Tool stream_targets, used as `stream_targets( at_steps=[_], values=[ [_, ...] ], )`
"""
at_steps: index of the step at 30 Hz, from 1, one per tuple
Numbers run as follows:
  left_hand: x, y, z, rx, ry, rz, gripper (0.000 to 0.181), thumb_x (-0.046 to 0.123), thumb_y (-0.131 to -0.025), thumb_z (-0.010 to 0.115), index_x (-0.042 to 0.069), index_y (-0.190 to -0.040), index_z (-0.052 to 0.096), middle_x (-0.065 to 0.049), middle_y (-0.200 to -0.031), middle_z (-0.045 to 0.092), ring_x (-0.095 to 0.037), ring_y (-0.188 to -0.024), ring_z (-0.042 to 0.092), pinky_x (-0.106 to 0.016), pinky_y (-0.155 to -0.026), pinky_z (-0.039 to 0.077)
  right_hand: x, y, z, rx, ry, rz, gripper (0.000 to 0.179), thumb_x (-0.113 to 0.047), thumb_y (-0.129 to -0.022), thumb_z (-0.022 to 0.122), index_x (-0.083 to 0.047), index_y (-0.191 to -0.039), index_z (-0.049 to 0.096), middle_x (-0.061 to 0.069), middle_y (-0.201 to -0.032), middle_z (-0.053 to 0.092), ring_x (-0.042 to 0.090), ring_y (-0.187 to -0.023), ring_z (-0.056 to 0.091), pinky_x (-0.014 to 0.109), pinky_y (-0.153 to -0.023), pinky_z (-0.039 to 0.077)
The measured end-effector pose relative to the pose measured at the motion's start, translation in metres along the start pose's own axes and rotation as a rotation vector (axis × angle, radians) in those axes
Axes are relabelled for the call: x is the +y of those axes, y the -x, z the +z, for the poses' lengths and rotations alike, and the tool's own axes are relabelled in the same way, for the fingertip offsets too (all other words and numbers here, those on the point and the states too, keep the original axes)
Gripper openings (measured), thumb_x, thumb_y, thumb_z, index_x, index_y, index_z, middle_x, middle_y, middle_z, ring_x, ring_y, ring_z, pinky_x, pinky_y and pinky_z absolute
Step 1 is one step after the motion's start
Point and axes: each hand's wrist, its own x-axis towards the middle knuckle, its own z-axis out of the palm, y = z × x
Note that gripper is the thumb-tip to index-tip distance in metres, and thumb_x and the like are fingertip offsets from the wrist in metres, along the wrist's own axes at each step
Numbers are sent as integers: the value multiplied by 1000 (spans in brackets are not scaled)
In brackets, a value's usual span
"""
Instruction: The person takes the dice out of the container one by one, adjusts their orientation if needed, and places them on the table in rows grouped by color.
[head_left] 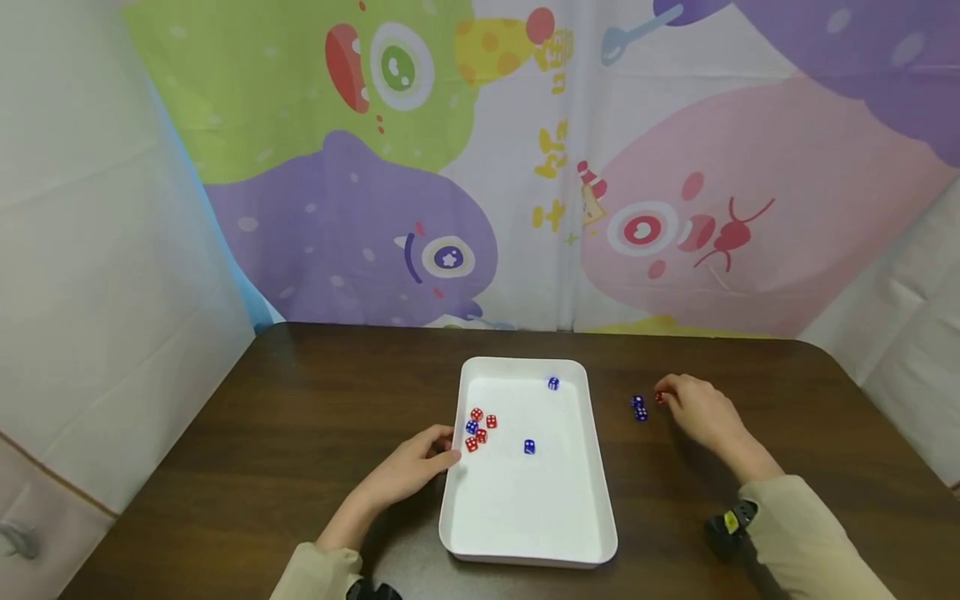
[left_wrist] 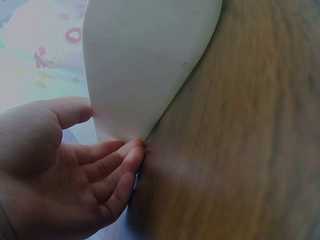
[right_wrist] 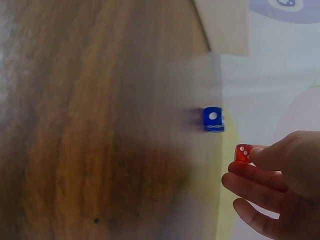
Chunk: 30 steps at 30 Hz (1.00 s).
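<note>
My right hand (head_left: 701,410) pinches a red die (right_wrist: 243,153) between thumb and fingers, close over the table at the tray's right. Beside those fingertips, two blue dice (head_left: 639,408) sit together on the table; only one blue die (right_wrist: 213,120) shows in the right wrist view. My left hand (head_left: 411,467) holds the white tray (left_wrist: 145,60) by its left side, thumb at the rim and fingertips low on the outer wall. Inside the tray, several red dice (head_left: 481,436) cluster around one blue die (head_left: 472,427) near the left wall. Two more blue dice lie apart, one nearer the middle (head_left: 529,447), one at the far right corner (head_left: 553,383).
The dark wooden table (head_left: 337,375) extends on both sides of the tray. A curtain (head_left: 525,250) with cartoon figures hangs behind its back edge, and pale cloth (head_left: 112,208) hangs at the sides. A black band with a device (head_left: 731,529) is on the right wrist.
</note>
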Motion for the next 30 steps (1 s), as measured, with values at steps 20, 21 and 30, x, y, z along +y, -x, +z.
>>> stream_targets(
  at_steps=[20,21,30],
  values=[
    [1,-1,1,-9,-2,-15,38,26,-89,56,2,-118,51,-9,-101,56,-17,-85,51,-30,-70,42,12,-3,17,0,-19,8,12,-7,-88,55,-2,-94,64,15,-88,58,32,-80,57,50,-68,45],
    [1,-1,0,-12,6,-13,38,26,-89,56,2,-119,51,-10,-101,56,-17,-85,51,-30,-70,42,11,-3,18,1,-16,9,12,-7,-87,56,-2,-94,64,15,-88,58,32,-80,57,50,-69,45],
    [2,1,-1,-16,39,-2,38,24,-90,55,0,-119,50,-9,-100,56,-15,-83,51,-29,-69,43,12,-6,18,2,1,-8,12,-5,-86,57,-2,-94,64,16,-90,59,34,-83,58,50,-70,45]
  ],
)
